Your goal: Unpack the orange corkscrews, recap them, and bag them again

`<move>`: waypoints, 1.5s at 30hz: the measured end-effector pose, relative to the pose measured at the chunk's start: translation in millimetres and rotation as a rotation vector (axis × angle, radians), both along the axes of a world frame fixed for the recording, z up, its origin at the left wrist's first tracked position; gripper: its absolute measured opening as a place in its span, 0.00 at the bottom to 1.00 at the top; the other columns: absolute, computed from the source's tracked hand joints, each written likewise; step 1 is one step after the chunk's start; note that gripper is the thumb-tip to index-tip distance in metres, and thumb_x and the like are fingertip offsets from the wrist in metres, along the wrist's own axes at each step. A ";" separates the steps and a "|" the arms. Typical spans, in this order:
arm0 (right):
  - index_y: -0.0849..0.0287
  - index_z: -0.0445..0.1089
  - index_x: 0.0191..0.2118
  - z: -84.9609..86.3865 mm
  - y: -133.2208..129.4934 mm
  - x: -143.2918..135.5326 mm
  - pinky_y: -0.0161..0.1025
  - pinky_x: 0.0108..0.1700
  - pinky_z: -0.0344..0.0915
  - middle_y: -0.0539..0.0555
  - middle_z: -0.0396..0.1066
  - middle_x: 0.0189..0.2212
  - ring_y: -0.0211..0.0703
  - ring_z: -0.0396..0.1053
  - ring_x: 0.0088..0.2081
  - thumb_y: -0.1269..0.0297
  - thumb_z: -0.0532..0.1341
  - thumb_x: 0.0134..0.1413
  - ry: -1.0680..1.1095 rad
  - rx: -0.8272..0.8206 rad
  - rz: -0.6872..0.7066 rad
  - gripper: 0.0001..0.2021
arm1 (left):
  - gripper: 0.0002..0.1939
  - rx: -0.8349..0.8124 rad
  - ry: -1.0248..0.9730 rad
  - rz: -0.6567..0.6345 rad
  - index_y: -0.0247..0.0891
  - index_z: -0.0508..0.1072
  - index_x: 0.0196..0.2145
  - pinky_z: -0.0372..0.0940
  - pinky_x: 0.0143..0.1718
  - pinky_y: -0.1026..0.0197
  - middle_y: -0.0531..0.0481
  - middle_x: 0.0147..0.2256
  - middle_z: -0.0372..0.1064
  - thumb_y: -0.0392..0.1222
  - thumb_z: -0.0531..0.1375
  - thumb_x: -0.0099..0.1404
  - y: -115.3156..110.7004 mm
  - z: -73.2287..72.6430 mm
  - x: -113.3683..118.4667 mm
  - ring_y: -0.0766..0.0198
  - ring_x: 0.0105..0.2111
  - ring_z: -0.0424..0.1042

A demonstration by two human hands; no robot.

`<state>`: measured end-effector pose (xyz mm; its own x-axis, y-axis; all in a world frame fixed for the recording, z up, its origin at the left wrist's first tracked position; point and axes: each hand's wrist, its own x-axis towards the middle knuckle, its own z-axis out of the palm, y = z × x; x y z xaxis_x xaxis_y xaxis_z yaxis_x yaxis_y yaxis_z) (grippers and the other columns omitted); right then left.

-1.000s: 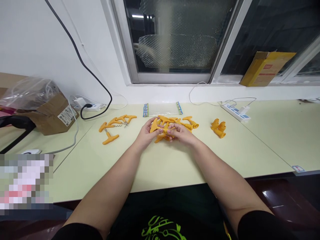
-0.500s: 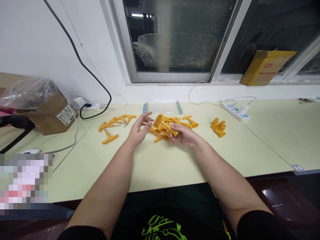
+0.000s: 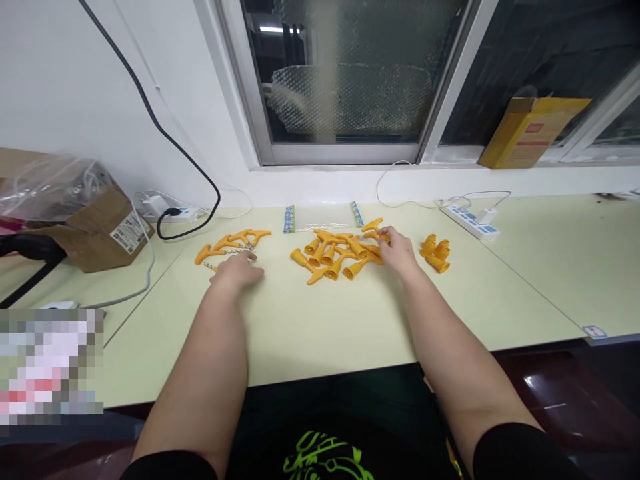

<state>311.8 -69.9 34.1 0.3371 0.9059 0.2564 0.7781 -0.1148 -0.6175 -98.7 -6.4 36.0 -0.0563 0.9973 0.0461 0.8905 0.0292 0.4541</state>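
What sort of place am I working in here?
Probably an indoor workroom, though I can't be sure: yellow T-handled corkscrews lie on a long pale table, with a power strip at the right.

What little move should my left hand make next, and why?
I'd probably close your left hand around the corkscrew partly hidden beneath it: the hand looks open, and that corkscrew's metal spiral is bare, while loose yellow sleeves lie off to the right.

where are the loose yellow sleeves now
In the head view, the loose yellow sleeves lie on the table just right of the right hand, nearer the person than the power strip.
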 end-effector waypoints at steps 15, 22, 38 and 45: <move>0.47 0.78 0.52 -11.8 6.7 0.7 0.56 0.59 0.59 0.63 0.69 0.51 0.64 0.60 0.58 0.57 0.56 0.67 -0.125 -0.193 0.055 0.15 | 0.29 -0.092 0.006 -0.152 0.45 0.75 0.48 0.66 0.35 0.57 0.44 0.43 0.75 0.35 0.64 0.45 -26.8 18.9 43.0 0.53 0.37 0.75; 0.48 0.78 0.51 -5.4 4.5 5.3 0.56 0.63 0.56 0.61 0.67 0.53 0.60 0.62 0.59 0.53 0.60 0.64 -0.065 -0.158 0.028 0.15 | 0.17 0.229 -0.327 -0.113 0.41 0.77 0.42 0.67 0.39 0.55 0.49 0.35 0.74 0.37 0.60 0.53 -29.5 30.7 49.1 0.57 0.34 0.72; 0.53 0.73 0.49 -5.4 4.8 57.4 0.57 0.64 0.57 0.62 0.64 0.57 0.62 0.58 0.63 0.59 0.65 0.53 0.010 -0.138 -0.431 0.17 | 0.15 0.498 -0.877 -0.079 0.41 0.75 0.38 0.68 0.29 0.67 0.50 0.39 0.71 0.34 0.65 0.50 -25.5 24.9 62.6 0.64 0.35 0.72; 0.55 0.73 0.47 -22.0 14.8 61.4 0.53 0.51 0.67 0.63 0.71 0.48 0.58 0.72 0.47 0.70 0.62 0.54 0.131 -0.171 -0.287 0.14 | 0.14 0.222 -1.306 -0.193 0.40 0.77 0.34 0.75 0.49 0.52 0.47 0.46 0.73 0.35 0.67 0.46 -24.5 19.3 74.8 0.56 0.50 0.73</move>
<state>373.2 -55.1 12.1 0.6042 0.7955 0.0468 0.6145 -0.4277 -0.6630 -23.8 -30.9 55.3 -0.0434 0.9727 0.2279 -0.2157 -0.2318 0.9485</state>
